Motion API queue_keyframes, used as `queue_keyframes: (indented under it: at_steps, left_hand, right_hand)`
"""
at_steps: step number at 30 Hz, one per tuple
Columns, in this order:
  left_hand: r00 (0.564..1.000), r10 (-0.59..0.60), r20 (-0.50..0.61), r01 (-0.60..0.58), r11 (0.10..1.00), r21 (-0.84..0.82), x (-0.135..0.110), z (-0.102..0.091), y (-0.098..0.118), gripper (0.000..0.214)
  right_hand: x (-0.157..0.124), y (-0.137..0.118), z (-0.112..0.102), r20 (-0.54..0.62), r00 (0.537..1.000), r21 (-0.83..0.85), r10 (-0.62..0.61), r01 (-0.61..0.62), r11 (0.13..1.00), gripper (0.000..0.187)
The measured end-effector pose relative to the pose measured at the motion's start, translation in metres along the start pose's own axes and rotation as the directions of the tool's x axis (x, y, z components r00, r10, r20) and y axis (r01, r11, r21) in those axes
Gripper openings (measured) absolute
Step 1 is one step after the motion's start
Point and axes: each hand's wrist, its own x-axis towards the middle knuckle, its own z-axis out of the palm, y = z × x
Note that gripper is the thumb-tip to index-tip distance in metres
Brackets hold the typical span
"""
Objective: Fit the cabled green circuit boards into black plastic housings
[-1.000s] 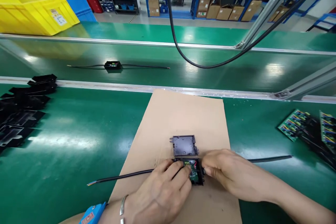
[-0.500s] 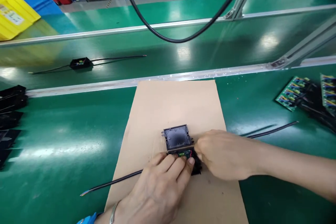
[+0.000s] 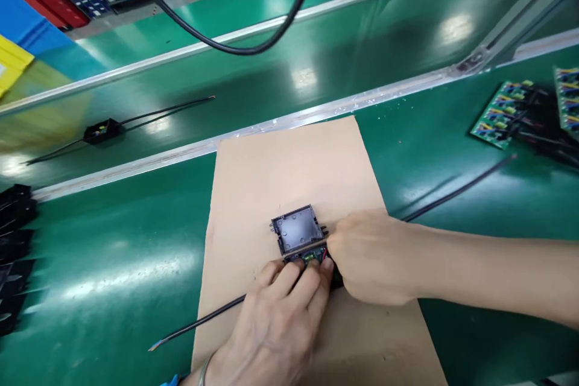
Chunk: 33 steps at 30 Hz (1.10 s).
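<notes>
A black plastic box (image 3: 335,277) with a green circuit board (image 3: 312,256) inside lies on the cardboard sheet (image 3: 289,169). My left hand (image 3: 280,307) is closed over its near side, fingertips pressed at the board, covering most of it. The box's lid (image 3: 297,230) lies open behind, inner face up. My right hand (image 3: 377,256) is a fist at the right end of the box, where a black cable (image 3: 452,194) comes out behind the wrist; the fingertips are hidden. Another black cable (image 3: 217,312), with stripped coloured wire ends, runs out leftward from under my left hand.
Black casings (image 3: 15,253) are stacked at the left edge. Green circuit boards (image 3: 502,113) with wires lie at the right. Beyond the metal rail (image 3: 181,160) sits another wired black box (image 3: 102,131). A thick black cable (image 3: 235,49) hangs in a loop overhead.
The view has turned and shifted, so the bench appears tilted. Both hands stay on the box. The right-hand cable points more steeply upward, and its end is blurred.
</notes>
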Motion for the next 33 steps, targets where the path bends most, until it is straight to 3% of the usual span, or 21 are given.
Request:
queue_keyframes:
  at_steps: [3, 6, 10, 12, 14, 17, 25, 33]
  left_hand:
    - [0.999, -0.038, 0.033, 0.038, 0.999, -0.006, 0.003, -0.002, 0.003, 0.061]
    - [0.998, -0.033, -0.044, 0.032, 0.999, -0.029, -0.001, 0.000, 0.001, 0.059]
    - [0.983, -0.012, -0.181, 0.002, 0.999, -0.054, -0.008, 0.005, -0.005, 0.049]
    - [0.981, -0.008, -0.193, -0.002, 0.999, -0.054, -0.009, 0.005, -0.005, 0.049]
    - [0.983, 0.007, -0.184, -0.017, 0.998, -0.054, -0.009, 0.003, -0.004, 0.047]
    - [0.984, 0.052, -0.173, -0.059, 0.998, -0.038, -0.008, 0.001, -0.004, 0.042]
    - [0.971, 0.152, -0.184, -0.156, 0.988, -0.010, -0.006, -0.001, -0.018, 0.030]
    - [0.961, 0.193, -0.196, -0.209, 0.976, -0.065, -0.002, -0.011, -0.030, 0.023]
  right_hand:
    - [0.000, -0.005, -0.006, 0.223, 0.973, -0.154, 0.053, -0.019, 0.988, 0.015]
    - [-0.011, 0.000, 0.001, 0.119, 0.993, -0.110, 0.014, 0.000, 0.994, 0.016]
    - [-0.032, 0.012, 0.024, -0.208, 0.978, -0.023, -0.011, 0.006, 1.000, 0.013]
    - [-0.040, 0.012, 0.034, -0.333, 0.942, 0.036, -0.035, 0.050, 0.998, 0.025]
    - [-0.043, 0.010, 0.040, -0.388, 0.918, 0.074, -0.076, 0.113, 0.991, 0.046]
    - [-0.041, 0.007, 0.045, -0.365, 0.922, 0.112, -0.128, 0.180, 0.977, 0.059]
    - [-0.028, 0.008, 0.060, -0.356, 0.928, 0.148, -0.114, 0.177, 0.973, 0.028]
    - [-0.028, 0.011, 0.063, -0.349, 0.928, 0.185, -0.129, 0.204, 0.961, 0.027]
